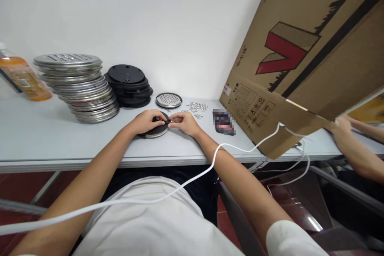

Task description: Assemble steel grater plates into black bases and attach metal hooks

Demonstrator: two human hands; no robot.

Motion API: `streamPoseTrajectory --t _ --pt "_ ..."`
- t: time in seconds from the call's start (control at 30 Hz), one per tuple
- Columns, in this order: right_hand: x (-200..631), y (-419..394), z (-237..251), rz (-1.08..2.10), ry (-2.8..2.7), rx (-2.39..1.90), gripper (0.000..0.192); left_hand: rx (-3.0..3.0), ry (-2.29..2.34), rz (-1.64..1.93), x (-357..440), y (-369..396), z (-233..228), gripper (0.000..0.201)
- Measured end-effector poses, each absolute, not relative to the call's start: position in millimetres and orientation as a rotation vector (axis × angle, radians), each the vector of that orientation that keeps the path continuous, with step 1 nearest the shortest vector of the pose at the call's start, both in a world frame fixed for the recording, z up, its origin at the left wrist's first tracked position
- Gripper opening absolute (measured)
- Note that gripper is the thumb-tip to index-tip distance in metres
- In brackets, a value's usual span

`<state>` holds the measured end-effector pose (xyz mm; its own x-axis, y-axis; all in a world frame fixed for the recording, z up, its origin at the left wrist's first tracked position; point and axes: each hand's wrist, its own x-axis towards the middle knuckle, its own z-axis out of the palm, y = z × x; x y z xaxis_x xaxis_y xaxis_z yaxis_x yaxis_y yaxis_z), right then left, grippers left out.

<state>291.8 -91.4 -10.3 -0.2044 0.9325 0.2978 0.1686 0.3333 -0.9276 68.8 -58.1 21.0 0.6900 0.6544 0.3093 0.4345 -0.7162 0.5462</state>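
A round black disc (153, 132) with a silvery rim lies near the table's front edge, between my hands. My left hand (147, 121) rests over its left side, fingers bent and closed on its right edge. From the right, my right hand (186, 123) pinches at that same edge, thumb and fingertips together. What sits between those fingertips is too small to make out. Just behind is a round metal plate (169, 99) with many holes and a dark rim. Small silvery metal pieces (197, 107) are scattered beside it, a few lying nearer my right hand.
At the left stand a tall leaning stack of metal discs (87, 92), a stack of black discs (127, 84) and an orange bottle (25, 76). A blurred dark object (223, 122) and a large cardboard box (270, 72) are right. A white cable (214, 156) crosses my arm. Another person's hand (343, 128) shows.
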Motion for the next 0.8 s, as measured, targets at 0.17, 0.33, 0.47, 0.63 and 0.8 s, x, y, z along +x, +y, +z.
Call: streamPoseTrajectory --t 0.17,0.33,0.47,0.63,0.8 --pt "289.5 -88.5 -10.2 1.049 -1.568 -1.018 0.046 2.456 0.834 0.694 68.5 -59.2 21.1 0.029" --pt "289.7 -87.9 -9.9 1.006 -1.582 -1.024 0.043 2.460 0.857 0.701 68.5 -60.7 21.1 0.028" --pt "291.8 -90.3 -10.6 1.027 -1.580 -1.003 0.044 2.476 0.853 0.703 68.7 -63.6 22.5 0.025" --pt "293.4 -91.4 -11.4 1.091 -1.561 -1.007 0.048 2.478 0.876 0.706 69.6 -67.3 25.7 0.024" --pt "294.5 -92.3 -11.5 1.121 -1.563 -0.980 0.048 2.484 0.860 0.707 69.6 -66.0 24.5 0.024"
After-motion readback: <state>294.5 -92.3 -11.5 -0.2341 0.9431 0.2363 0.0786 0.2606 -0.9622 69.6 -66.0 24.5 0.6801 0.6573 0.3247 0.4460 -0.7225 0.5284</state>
